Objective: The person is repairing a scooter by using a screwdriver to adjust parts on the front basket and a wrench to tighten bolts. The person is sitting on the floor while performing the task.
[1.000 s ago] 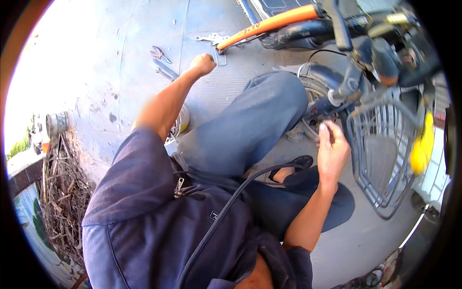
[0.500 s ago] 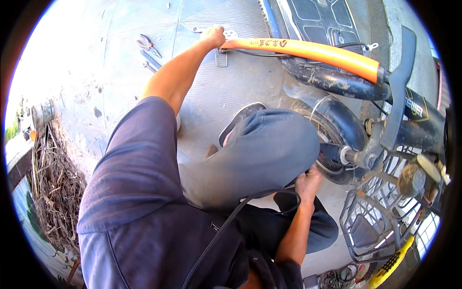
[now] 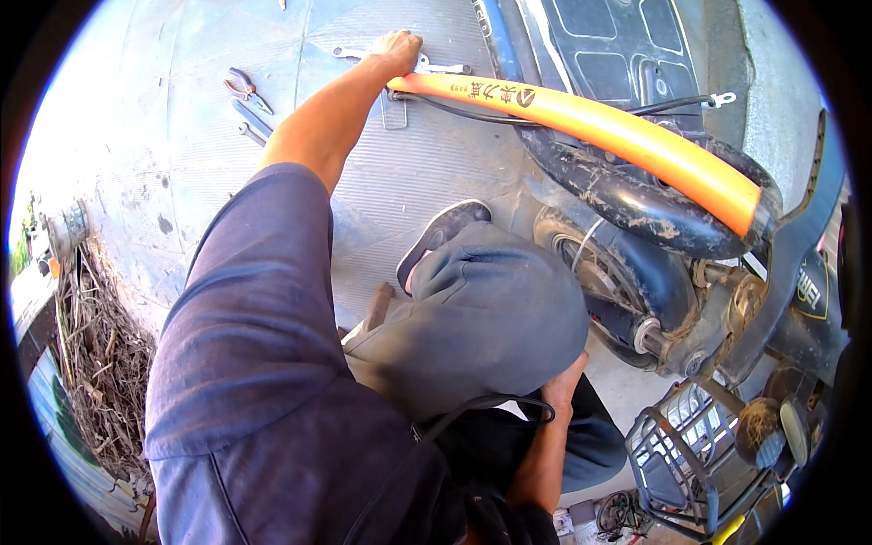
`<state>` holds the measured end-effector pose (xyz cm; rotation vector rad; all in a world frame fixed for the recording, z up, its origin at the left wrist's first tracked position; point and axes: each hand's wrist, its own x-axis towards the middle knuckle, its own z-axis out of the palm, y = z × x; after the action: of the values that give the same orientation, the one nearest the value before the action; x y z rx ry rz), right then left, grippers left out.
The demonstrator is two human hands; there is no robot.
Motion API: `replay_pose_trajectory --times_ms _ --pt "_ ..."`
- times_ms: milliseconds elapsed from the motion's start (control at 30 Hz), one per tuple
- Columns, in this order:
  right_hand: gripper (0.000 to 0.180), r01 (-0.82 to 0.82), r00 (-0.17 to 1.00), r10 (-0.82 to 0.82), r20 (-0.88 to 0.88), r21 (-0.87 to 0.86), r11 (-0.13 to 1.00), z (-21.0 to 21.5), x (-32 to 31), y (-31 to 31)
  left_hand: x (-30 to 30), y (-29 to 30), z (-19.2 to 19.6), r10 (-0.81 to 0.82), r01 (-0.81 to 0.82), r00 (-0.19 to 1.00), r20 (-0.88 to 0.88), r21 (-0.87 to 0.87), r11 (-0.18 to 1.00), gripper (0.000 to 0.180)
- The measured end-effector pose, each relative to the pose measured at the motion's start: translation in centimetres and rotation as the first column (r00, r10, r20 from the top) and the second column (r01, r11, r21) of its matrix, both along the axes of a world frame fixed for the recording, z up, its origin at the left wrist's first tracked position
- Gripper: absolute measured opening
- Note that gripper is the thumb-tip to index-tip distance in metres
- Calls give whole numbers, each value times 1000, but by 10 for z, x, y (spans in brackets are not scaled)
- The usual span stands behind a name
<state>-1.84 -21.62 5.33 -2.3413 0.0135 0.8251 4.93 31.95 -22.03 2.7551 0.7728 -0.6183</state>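
Note:
My left hand [image 3: 398, 53] reaches far forward, its fingers curled down over a metal wrench [image 3: 445, 68] on the floor; what lies inside the grip is hidden. Just below its wrist is the near-left end of an orange pump [image 3: 581, 123], with a wire foot loop [image 3: 394, 113] and a dark handle bar [image 3: 788, 254] at the right. A black hose [image 3: 668, 105] with a pale metal clip runs along it. My right hand [image 3: 565, 380] is low beside my bent knee, near a black strap or cord loop [image 3: 536, 401]; its fingers are hidden.
A scooter-like vehicle with a dark wheel [image 3: 590, 259], black footboard [image 3: 604, 54] and wire basket [image 3: 681, 454] stands at the right. Pliers [image 3: 247, 91] and a dark-handled tool [image 3: 252, 123] lie at the far left. Dry sticks [image 3: 100, 354] are heaped at left.
My view has shifted, so floor tools appear farther left and the handle bar lower. My left hand has moved farther forward over the wrench. My right hand sits slightly lower.

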Motion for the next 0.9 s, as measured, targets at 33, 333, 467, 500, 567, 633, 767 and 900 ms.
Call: replay_pose_trajectory --times_ms 33,333,467,500,567,633,767,900 --pt "18 27 1000 -27 1 26 999 -1 -1 1 1 1 -5 -22 22 1000 4 12 1000 35" --pt "24 -94 995 93 -40 -36 995 -13 -4 -6 4 4 -15 -117 116 992 46 16 993 32" --pt "27 -124 989 119 -86 -50 991 -13 1 0 0 11 -24 -99 99 994 43 -21 995 29" --pt "27 -128 988 123 -97 -56 990 -12 5 6 0 10 -24 -117 117 992 39 -5 993 27" --pt "28 -111 988 106 -114 -37 993 -16 2 1 1 7 -17 -161 160 987 27 24 987 24" --pt "29 -116 987 115 -109 -5 993 -27 -5 -18 3 9 -19 -194 193 980 48 27 981 26" --pt "32 -201 977 201 -68 4 980 -31 -4 -16 2 12 -18 -218 219 975 46 -1 976 25" --pt "32 -46 987 55 -149 64 997 -38 -10 -28 0 15 -26 -251 250 966 57 28 968 25"
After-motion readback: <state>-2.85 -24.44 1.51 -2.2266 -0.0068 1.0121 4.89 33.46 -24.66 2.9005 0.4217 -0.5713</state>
